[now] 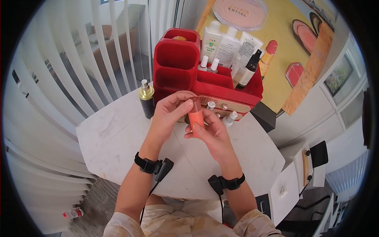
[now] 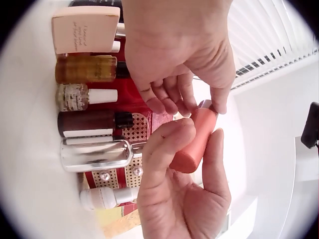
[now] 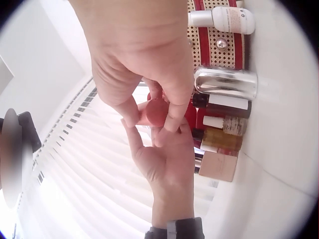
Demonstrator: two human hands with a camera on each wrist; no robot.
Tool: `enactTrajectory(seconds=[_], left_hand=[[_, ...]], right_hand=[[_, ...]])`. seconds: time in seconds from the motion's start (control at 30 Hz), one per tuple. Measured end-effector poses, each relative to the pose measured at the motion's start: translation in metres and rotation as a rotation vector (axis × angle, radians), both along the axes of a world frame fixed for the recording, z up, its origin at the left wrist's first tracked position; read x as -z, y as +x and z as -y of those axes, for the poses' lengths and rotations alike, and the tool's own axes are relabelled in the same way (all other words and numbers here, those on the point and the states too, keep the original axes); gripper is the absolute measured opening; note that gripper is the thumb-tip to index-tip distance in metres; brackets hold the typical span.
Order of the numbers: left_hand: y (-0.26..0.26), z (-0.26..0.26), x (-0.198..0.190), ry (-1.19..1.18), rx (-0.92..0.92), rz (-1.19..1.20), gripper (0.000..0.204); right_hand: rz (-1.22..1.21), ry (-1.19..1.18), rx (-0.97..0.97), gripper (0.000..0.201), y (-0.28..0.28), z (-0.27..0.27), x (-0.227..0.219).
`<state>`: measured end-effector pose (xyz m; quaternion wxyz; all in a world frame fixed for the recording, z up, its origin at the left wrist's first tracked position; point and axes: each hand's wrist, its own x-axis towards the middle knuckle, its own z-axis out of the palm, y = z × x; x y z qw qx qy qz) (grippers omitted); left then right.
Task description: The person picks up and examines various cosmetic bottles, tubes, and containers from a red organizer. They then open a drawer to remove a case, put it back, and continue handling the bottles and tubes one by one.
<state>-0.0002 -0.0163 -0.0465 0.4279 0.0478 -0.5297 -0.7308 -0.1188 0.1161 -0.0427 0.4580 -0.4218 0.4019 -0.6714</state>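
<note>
A coral cosmetic tube (image 1: 196, 120) with a darker reddish-brown cap (image 1: 196, 106) is held between both hands above the white table. My left hand (image 1: 167, 115) pinches the cap end between thumb and fingers. Lower down, my right hand (image 1: 215, 136) grips the coral body, its thumb along the near side. The left wrist view has the tube (image 2: 198, 134) tilted, with its flat round base toward the right palm. In the right wrist view that round base (image 3: 157, 112) faces the camera, and the cap is mostly hidden behind fingers.
A red organizer (image 1: 221, 91) with bottles and tubes stands behind the hands on the white marbled table (image 1: 118, 134). A dark bottle with a gold top (image 1: 147, 102) is at its left. Before its drawers stand a silver bottle (image 2: 97, 155), an amber bottle (image 2: 89, 68) and a pale pink box (image 2: 82, 32).
</note>
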Motion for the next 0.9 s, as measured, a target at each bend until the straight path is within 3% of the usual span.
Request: enactTrajectory(seconds=[0.23, 0.53, 0.63, 0.9], left_hand=[[0.002, -0.001, 0.000, 0.017, 0.037, 0.070, 0.029], [0.001, 0.000, 0.002, -0.004, 0.061, 0.079, 0.036], [0.002, -0.001, 0.003, -0.003, 0.047, 0.077, 0.037], [0.000, -0.004, -0.002, 0.030, 0.045, 0.053, 0.031]], right_hand=[[-0.034, 0.027, -0.015, 0.044, -0.006, 0.001, 0.005], [0.213, 0.021, -0.160, 0.045, -0.005, 0.002, 0.006], [0.053, -0.012, -0.067, 0.045, 0.000, 0.002, 0.009], [0.054, 0.023, -0.087, 0.045, -0.007, 0.004, 0.012]])
